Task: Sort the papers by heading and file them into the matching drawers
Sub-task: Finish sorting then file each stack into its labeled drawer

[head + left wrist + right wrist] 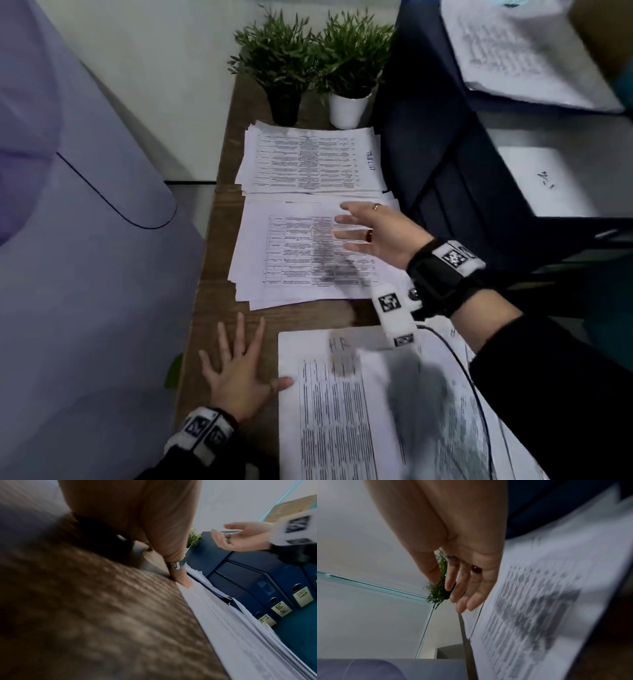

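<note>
Three stacks of printed papers lie along the wooden table. The far stack carries a handwritten heading on its right edge; the middle stack sits below it; the near stack is headed "HR". My right hand hovers flat and open just above the middle stack, holding nothing. My left hand lies spread on the table, its thumb touching the near stack's left edge. Dark blue drawers with small labels stand to the right.
Two potted plants, one in a black pot and one in a white pot, stand at the table's far end. An open drawer at top right holds papers. A lilac surface fills the left.
</note>
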### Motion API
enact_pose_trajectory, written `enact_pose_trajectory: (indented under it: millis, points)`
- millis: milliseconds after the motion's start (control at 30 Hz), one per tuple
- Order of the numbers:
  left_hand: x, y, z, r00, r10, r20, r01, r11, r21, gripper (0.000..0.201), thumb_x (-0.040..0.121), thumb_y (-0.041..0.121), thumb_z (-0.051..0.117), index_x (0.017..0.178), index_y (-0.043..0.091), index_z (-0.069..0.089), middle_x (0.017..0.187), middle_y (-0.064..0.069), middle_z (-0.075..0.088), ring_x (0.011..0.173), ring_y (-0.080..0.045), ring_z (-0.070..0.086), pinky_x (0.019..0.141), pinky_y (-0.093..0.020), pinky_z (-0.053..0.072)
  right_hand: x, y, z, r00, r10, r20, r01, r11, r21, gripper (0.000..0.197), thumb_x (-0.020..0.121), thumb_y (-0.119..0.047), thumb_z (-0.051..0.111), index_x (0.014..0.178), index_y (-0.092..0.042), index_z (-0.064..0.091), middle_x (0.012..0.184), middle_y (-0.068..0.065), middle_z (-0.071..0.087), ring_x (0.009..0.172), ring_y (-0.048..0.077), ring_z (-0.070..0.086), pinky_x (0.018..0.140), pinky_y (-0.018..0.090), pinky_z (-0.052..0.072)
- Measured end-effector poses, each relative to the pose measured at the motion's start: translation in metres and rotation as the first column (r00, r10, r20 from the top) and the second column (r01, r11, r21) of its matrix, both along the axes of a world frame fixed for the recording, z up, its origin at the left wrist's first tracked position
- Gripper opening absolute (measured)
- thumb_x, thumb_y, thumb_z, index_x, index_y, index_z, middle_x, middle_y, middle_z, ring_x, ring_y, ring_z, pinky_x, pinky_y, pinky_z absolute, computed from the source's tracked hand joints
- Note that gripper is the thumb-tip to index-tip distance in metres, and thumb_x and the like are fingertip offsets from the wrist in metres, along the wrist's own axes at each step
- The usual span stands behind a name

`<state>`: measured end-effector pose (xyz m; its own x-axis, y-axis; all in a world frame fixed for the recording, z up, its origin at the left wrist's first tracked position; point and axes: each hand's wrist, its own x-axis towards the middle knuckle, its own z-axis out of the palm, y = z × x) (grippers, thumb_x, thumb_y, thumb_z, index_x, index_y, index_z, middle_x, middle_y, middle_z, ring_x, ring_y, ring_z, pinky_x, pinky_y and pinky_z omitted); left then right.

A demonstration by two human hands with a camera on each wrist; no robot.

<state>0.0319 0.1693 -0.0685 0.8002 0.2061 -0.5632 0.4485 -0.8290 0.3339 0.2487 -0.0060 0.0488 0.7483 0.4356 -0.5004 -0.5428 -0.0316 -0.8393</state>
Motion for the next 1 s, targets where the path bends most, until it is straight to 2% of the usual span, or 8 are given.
enact_pose_trajectory:
  millis: [200, 367, 467, 567, 667, 767, 900, 1000]
  points:
    - [-0.003, -0.002, 0.003, 0.999, 0.037, 0.038, -0.038, 0.999, 0.020, 0.113, 0.063, 0.073, 0.059, 0.144, 0.037, -0.010, 0.148, 0.008, -0.033, 0.138, -0.025, -0.031, 0.109, -0.060, -0.011, -0.079, -0.107, 0.000, 0.996, -0.033, 0.088, 0.054, 0.968, -0.246, 0.018, 0.092, -0.021, 0.052, 0.108, -0.017, 0.060, 0.093, 0.000, 0.068, 0.073, 0.013, 0.066, 0.073, 0.028, 0.049]
    - [-0.003, -0.037, 0.021, 0.964, 0.165, 0.208, -0.169, 0.986, 0.001, 0.083, 0.081, 0.043, 0.063, 0.147, 0.030, 0.014, 0.158, -0.002, -0.003, 0.144, -0.026, -0.004, 0.113, -0.056, 0.004, -0.141, -0.209, -0.032, 0.989, -0.081, 0.127, 0.137, 0.834, -0.535, 0.017, 0.094, -0.016, 0.049, 0.096, -0.021, 0.065, 0.108, 0.005, 0.064, 0.094, 0.019, 0.058, 0.079, 0.031, 0.040]
    - [-0.002, -0.082, 0.032, 0.903, 0.189, 0.386, -0.111, 0.970, -0.216, 0.053, 0.087, 0.026, 0.058, 0.136, 0.028, 0.038, 0.145, -0.001, 0.034, 0.134, -0.024, 0.032, 0.112, -0.046, 0.023, -0.161, -0.254, -0.059, 0.984, -0.095, 0.150, 0.172, 0.725, -0.667, 0.027, 0.098, -0.017, 0.040, 0.108, -0.017, 0.065, 0.121, 0.000, 0.054, 0.118, 0.027, 0.049, 0.098, 0.037, 0.037]
    - [0.005, -0.136, 0.035, 0.934, 0.207, 0.292, -0.020, 0.844, -0.535, 0.039, 0.089, 0.012, 0.055, 0.127, 0.019, 0.049, 0.117, -0.002, 0.052, 0.112, -0.022, 0.054, 0.093, -0.028, 0.044, -0.168, -0.289, -0.093, 0.985, -0.012, 0.170, 0.138, 0.643, -0.753, 0.032, 0.095, -0.021, 0.047, 0.126, -0.017, 0.053, 0.141, 0.010, 0.044, 0.131, 0.029, 0.039, 0.104, 0.035, 0.031]
    - [0.013, -0.181, 0.029, 0.959, 0.265, 0.104, -0.139, 0.752, -0.644, 0.047, 0.087, 0.008, 0.058, 0.131, 0.014, 0.043, 0.119, -0.006, 0.046, 0.114, -0.030, 0.052, 0.094, -0.035, 0.048, -0.164, -0.339, -0.170, 0.982, 0.177, 0.062, -0.033, 0.490, -0.871, 0.080, 0.074, -0.059, 0.059, 0.141, -0.050, 0.015, 0.156, 0.005, 0.017, 0.143, 0.026, 0.016, 0.115, 0.049, 0.020]
    - [0.018, -0.208, 0.017, 0.937, 0.349, 0.008, -0.258, 0.709, -0.656, 0.062, 0.085, 0.007, 0.061, 0.138, 0.012, 0.030, 0.130, -0.009, 0.045, 0.111, -0.027, 0.054, 0.098, -0.037, 0.046, -0.167, -0.337, -0.181, 0.971, 0.234, 0.049, -0.068, 0.465, -0.883, 0.083, 0.063, -0.079, 0.050, 0.125, -0.072, -0.004, 0.158, 0.000, 0.008, 0.146, 0.022, 0.008, 0.116, 0.053, 0.014]
    - [0.016, -0.226, 0.010, 0.962, 0.272, 0.008, -0.194, 0.706, -0.681, 0.057, 0.080, 0.010, 0.066, 0.130, 0.017, 0.039, 0.121, 0.002, 0.056, 0.113, -0.021, 0.055, 0.100, -0.033, 0.043, -0.172, -0.312, -0.124, 0.967, 0.172, 0.189, 0.114, 0.372, -0.921, 0.076, 0.081, -0.044, 0.064, 0.144, -0.025, 0.027, 0.156, 0.007, 0.015, 0.143, 0.029, 0.013, 0.116, 0.046, 0.015]
    - [0.010, -0.233, 0.011, 0.965, 0.257, -0.047, -0.218, 0.691, -0.689, 0.053, 0.081, -0.001, 0.063, 0.130, 0.010, 0.046, 0.123, -0.005, 0.058, 0.115, -0.022, 0.054, 0.094, -0.028, 0.041, -0.172, -0.325, -0.121, 0.959, -0.003, 0.283, 0.262, 0.389, -0.883, 0.076, 0.075, -0.038, 0.072, 0.138, -0.012, 0.038, 0.146, 0.016, 0.034, 0.134, 0.034, 0.031, 0.111, 0.045, 0.027]
